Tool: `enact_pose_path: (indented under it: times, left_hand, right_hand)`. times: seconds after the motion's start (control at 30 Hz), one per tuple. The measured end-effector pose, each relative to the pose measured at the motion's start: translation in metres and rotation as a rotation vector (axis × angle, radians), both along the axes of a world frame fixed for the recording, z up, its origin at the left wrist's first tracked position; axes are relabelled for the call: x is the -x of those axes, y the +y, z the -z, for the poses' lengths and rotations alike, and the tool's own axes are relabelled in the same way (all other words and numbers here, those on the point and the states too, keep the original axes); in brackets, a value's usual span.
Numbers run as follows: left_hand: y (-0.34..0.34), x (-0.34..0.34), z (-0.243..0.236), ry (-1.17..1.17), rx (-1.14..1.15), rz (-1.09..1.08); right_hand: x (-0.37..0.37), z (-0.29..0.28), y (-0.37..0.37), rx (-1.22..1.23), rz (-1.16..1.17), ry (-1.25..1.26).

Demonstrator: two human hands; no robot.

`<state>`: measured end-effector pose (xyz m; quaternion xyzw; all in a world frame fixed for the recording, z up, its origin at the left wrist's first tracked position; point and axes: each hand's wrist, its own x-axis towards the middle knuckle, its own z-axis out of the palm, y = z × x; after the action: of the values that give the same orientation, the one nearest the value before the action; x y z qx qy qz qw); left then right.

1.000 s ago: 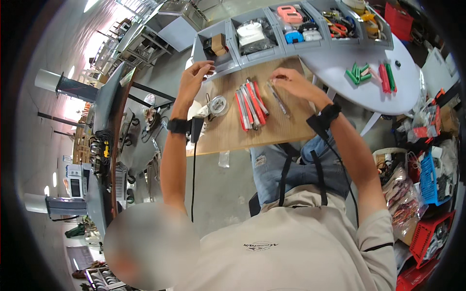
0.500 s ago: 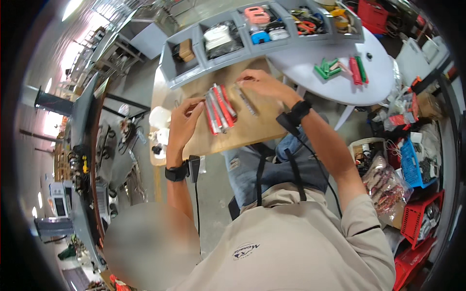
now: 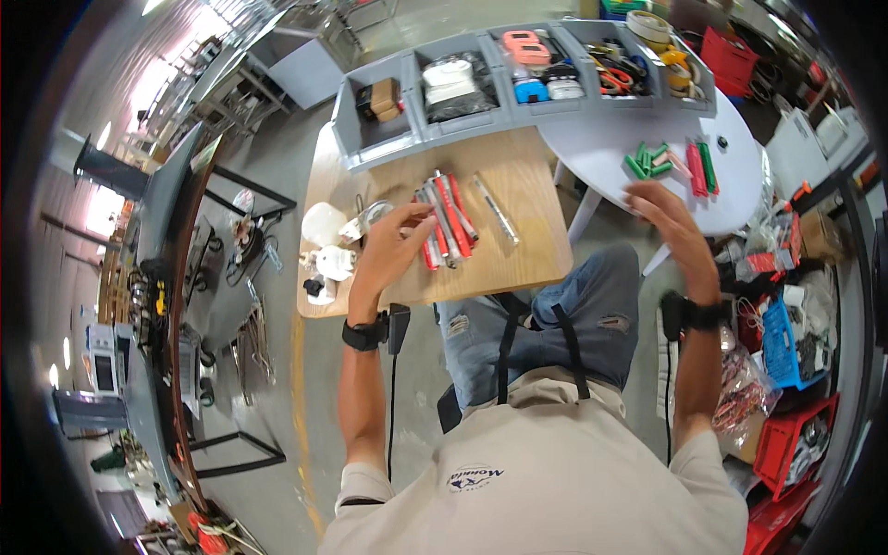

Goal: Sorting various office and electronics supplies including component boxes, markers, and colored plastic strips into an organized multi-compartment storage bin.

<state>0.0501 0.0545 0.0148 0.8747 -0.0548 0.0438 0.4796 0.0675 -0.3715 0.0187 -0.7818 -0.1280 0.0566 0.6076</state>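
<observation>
My left hand (image 3: 396, 242) hovers over the left side of a bunch of slim red and silver sticks (image 3: 448, 220) on the wooden table. Its fingers are slightly bent and apart, with nothing seen in them. Apart from the bunch, to its right, lies one thin silver stick (image 3: 497, 209). My right hand (image 3: 673, 222) is at the near edge of the white oval table (image 3: 610, 148), fingers loosely extended and holding nothing that I can see. Just beyond it lie several short green cylinders (image 3: 650, 160), a pale pink piece, a red stick (image 3: 696, 170) and a longer green stick (image 3: 709, 166).
Grey bins (image 3: 421, 139) line the far side of both tables, holding small boxes, bagged white material, orange and blue devices, cables and tape rolls. White plastic parts (image 3: 326, 242) sit at the wooden table's (image 3: 532, 264) left edge. Red and blue crates (image 3: 789, 338) stand at the right.
My right hand has moved away from the single silver stick, rightward to the white table. The left hand remains by the red and silver bunch. The view has shifted.
</observation>
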Motion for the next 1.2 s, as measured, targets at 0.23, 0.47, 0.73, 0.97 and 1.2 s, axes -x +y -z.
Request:
enact_pose_path:
  times: [0.23,0.47,0.73,0.97,1.2]
  left_hand:
    - [-0.01,-0.011,0.002,-0.057,-0.432,-0.009]
    - [-0.051,-0.023,-0.023,0.218,-0.684,-0.184]
    - [-0.074,-0.05,0.017,-0.081,-0.931,-0.059]
    - [-0.077,-0.063,-0.004,0.216,-0.767,0.102]
    - [-0.06,-0.077,0.014,0.152,-0.703,0.048]
  right_hand:
    - [0.071,0.029,-0.075,0.014,0.382,-0.013]
    - [0.094,0.032,-0.054,-0.066,0.351,0.045]
    - [0.072,0.035,-0.03,-0.132,0.175,0.029]
    - [0.068,0.01,-0.017,-0.115,0.092,0.01]
    - [0.052,0.008,0.007,-0.194,-0.044,-0.004]
